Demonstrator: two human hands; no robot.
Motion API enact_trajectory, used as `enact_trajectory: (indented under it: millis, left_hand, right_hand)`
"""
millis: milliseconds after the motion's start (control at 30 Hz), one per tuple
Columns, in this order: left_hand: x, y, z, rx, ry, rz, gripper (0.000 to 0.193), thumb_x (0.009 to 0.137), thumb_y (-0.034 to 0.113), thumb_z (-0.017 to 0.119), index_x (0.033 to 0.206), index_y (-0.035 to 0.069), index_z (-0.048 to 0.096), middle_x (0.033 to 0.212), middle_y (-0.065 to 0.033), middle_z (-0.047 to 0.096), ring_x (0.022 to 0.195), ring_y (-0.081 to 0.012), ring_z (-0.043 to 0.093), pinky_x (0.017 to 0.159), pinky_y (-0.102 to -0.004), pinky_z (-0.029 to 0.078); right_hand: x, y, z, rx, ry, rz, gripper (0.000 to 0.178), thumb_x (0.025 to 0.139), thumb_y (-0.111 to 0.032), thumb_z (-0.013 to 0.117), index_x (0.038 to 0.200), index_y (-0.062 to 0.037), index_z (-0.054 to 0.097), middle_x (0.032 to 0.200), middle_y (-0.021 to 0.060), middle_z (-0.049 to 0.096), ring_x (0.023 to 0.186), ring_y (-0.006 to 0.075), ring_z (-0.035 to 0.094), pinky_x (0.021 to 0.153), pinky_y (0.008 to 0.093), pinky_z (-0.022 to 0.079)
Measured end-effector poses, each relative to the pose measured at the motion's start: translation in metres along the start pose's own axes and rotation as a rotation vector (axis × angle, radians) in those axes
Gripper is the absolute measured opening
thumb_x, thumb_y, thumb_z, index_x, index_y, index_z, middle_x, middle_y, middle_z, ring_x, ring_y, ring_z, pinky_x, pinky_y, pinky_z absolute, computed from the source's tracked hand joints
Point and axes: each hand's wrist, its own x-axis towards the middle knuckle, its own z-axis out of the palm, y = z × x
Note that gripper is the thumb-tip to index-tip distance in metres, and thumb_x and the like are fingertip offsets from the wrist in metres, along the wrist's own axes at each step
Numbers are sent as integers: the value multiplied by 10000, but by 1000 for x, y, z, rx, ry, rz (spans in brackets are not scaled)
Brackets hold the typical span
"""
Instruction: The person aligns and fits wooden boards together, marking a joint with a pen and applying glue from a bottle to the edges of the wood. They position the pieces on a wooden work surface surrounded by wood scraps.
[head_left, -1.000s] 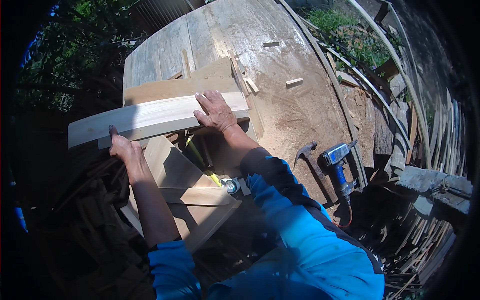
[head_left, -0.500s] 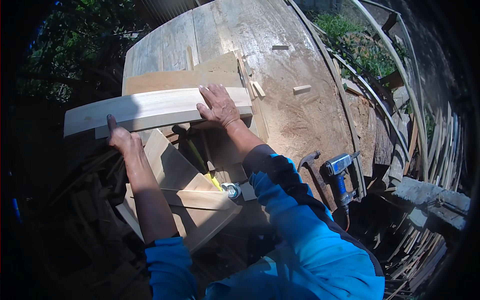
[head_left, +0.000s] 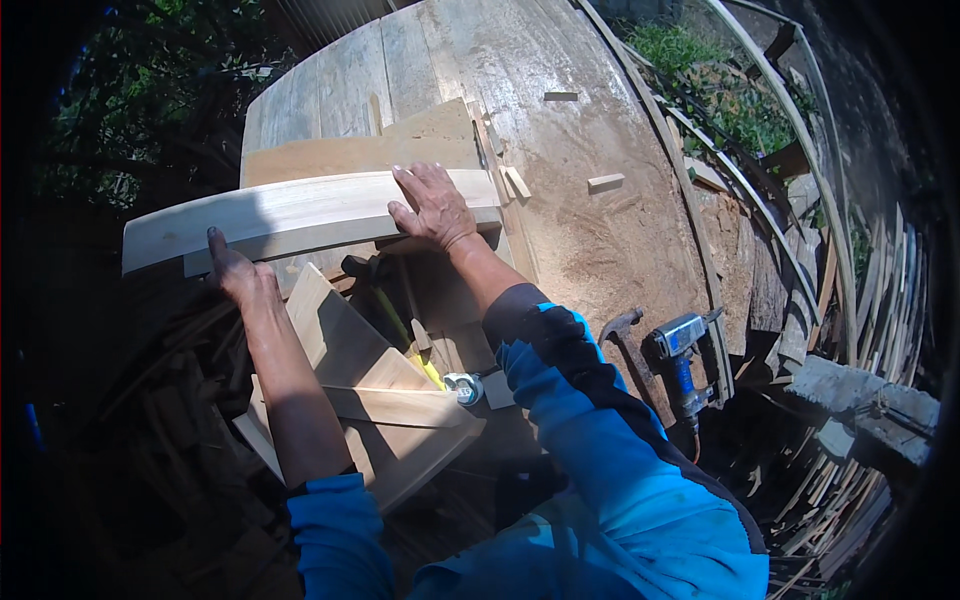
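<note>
A long, pale wooden board (head_left: pixel 320 205) lies across the near left end of the worktable, over a second board (head_left: pixel 330 238) whose edge shows beneath it. My left hand (head_left: pixel 243 275) grips the near edge toward the left end, its thumb up on the face; the fingers underneath are hidden. Farther right, my right hand (head_left: pixel 437 208) lies over the same board, fingers reaching to the far edge and thumb spread apart. Just beyond sits a flat brown wood panel (head_left: pixel 350 158). Below the board, a hammer with a yellowish handle (head_left: pixel 390 312) is partly hidden.
A tape measure (head_left: pixel 463 388) rests beside cut wood pieces (head_left: pixel 360 350) near me. To the right lie a claw hammer (head_left: pixel 640 365) and a blue nail gun (head_left: pixel 682 362) with a hose. Small wood blocks (head_left: pixel 605 183) and sawdust dot the worktable (head_left: pixel 570 140).
The pale board has shifted slightly left, and both hands with it. Their hold looks the same.
</note>
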Motion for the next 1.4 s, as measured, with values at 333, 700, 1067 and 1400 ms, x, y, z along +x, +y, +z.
enact_trajectory:
  millis: [333, 700, 1067, 1400]
  left_hand:
    - [6, -3, 10, 24, -63, 14, 462, 933, 108, 661, 1283, -133, 479, 1195, -187, 630, 1012, -283, 660, 889, -440, 567]
    - [2, 2, 15, 30, -51, 9, 437, 923, 136, 686, 1234, -134, 543, 1184, -189, 646, 1007, -281, 664, 884, -434, 564]
    - [-10, 12, -10, 20, -70, 72, 387, 911, 140, 709, 1187, -111, 605, 1172, -161, 659, 991, -257, 648, 874, -424, 550]
    - [-66, 40, -22, 181, 154, 51, 422, 872, 123, 744, 1157, -156, 606, 1170, -184, 667, 956, -273, 659, 877, -409, 547]
  right_hand:
    - [6, 8, 4, -14, 33, 3, 605, 866, -440, 615, 1341, -71, 547, 1226, 207, 554, 1182, 391, 534, 1117, 524, 357]
    - [9, 4, 4, -24, 12, 35, 589, 864, -442, 605, 1315, -65, 566, 1206, 191, 558, 1176, 381, 537, 1123, 513, 353]
    - [-14, -11, 0, 2, 26, 47, 582, 853, -438, 619, 1297, -64, 579, 1185, 178, 556, 1166, 375, 538, 1124, 508, 351]
    - [-44, -30, -16, 13, 7, 33, 591, 863, -427, 622, 1318, -56, 561, 1221, 204, 549, 1180, 395, 528, 1121, 511, 352]
